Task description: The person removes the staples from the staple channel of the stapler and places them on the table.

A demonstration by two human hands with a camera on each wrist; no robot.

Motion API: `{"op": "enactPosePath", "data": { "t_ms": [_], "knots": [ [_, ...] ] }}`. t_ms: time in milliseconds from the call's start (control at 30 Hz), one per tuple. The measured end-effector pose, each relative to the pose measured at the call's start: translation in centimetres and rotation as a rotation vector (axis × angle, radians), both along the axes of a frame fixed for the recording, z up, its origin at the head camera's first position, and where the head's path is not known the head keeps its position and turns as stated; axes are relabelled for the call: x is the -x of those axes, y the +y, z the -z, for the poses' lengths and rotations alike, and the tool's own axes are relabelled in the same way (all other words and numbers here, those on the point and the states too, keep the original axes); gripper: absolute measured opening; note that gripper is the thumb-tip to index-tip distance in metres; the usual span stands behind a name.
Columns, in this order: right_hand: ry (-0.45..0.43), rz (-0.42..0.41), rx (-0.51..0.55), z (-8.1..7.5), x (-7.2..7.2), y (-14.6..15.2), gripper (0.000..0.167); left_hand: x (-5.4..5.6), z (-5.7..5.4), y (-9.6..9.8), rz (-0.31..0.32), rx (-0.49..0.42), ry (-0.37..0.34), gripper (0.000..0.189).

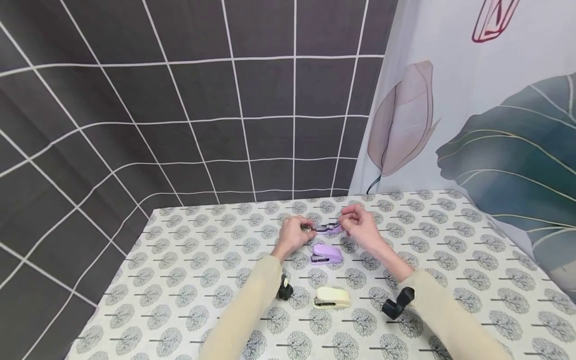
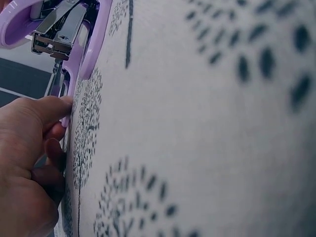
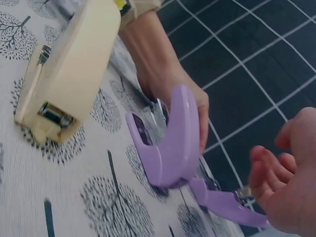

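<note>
A far purple stapler (image 1: pixel 332 230) lies between the two hands, swung open with its metal parts showing. My left hand (image 1: pixel 294 234) pinches its left end; in the left wrist view the thumb (image 2: pixel 57 106) presses against the purple base. At the other end is my right hand (image 1: pixel 361 227), its fingers loosely bent beside the stapler. The right wrist view shows nothing between those fingers (image 3: pixel 266 173), and the palm overlaps the purple end of the far stapler (image 3: pixel 229 205). Nearer stands a second purple stapler (image 1: pixel 326 254), closed, its metal front visible in the left wrist view.
A cream stapler (image 1: pixel 332 298) stands closest to me, in line with the purple ones. The table carries a tree-print cloth (image 1: pixel 189 300). Behind it hangs a dark gridded curtain (image 1: pixel 265 95), with a leaf-print curtain (image 1: pixel 405 30) at the right. Black wrist mounts (image 1: pixel 398 303) sit on the sleeves.
</note>
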State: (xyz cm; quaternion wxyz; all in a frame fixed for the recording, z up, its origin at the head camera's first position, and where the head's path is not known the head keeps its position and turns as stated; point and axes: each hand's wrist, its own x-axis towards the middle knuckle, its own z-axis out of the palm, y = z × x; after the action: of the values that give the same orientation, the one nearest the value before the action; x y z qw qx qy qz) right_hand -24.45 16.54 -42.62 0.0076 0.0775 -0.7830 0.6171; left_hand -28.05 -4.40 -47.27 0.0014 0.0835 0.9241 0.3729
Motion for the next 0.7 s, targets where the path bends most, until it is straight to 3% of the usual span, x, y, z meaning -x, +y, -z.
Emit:
{"op": "enactPosePath", "data": {
  "t_ms": [267,700],
  "knots": [
    [-0.089,-0.107,-0.103,0.7,0.5,-2.4,0.036,0.0,-0.1,0.0,0.011,0.007,0.008,0.031],
    [-0.200,-0.112,-0.124,1.6,1.0,-3.2,0.034,0.0,0.0,0.0,0.007,-0.015,-0.007,0.031]
  ]
}}
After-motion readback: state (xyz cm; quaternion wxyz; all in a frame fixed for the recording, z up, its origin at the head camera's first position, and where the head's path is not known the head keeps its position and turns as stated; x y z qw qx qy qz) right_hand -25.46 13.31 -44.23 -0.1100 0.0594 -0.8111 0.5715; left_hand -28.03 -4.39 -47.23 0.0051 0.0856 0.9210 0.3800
